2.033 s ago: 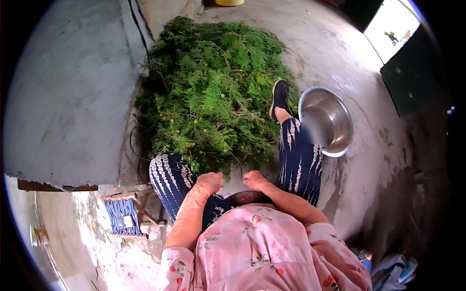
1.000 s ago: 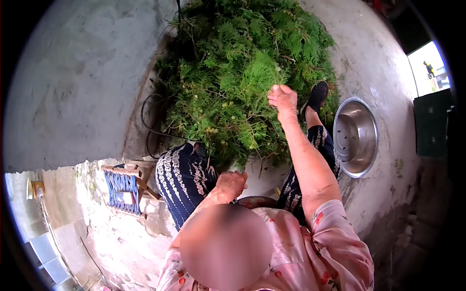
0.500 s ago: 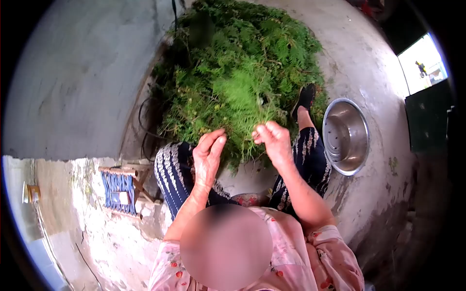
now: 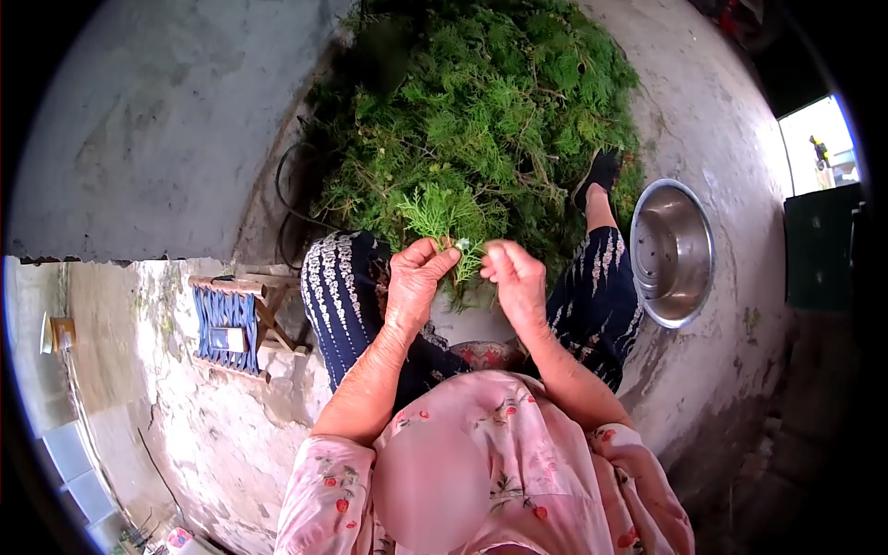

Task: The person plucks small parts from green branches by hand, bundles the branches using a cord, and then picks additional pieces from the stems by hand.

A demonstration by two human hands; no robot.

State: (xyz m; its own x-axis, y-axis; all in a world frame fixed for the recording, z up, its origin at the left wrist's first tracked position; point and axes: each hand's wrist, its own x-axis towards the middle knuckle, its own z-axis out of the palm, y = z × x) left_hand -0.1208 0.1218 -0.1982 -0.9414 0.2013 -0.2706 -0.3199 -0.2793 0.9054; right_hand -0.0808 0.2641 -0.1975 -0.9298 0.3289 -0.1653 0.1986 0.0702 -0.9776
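A small green sprig is pinched between the thumb and fingers of my left hand, with a pale, roundish bit near the thumb tip. My right hand is just to the right of it, its fingers closed together at the sprig's right side and slightly blurred; what they hold is too small to make out. Beyond both hands lies a large heap of green leafy branches, reaching from near my knees to the top of the view.
A metal basin stands on the concrete floor right of my leg. At the left are a small folding stool with blue straps and a large grey slab. A black cable loops beside the heap.
My right hand came back from the heap towards my left hand. The sprig is now in my left hand's pinch, and the hands are close together. The view has shifted slightly.
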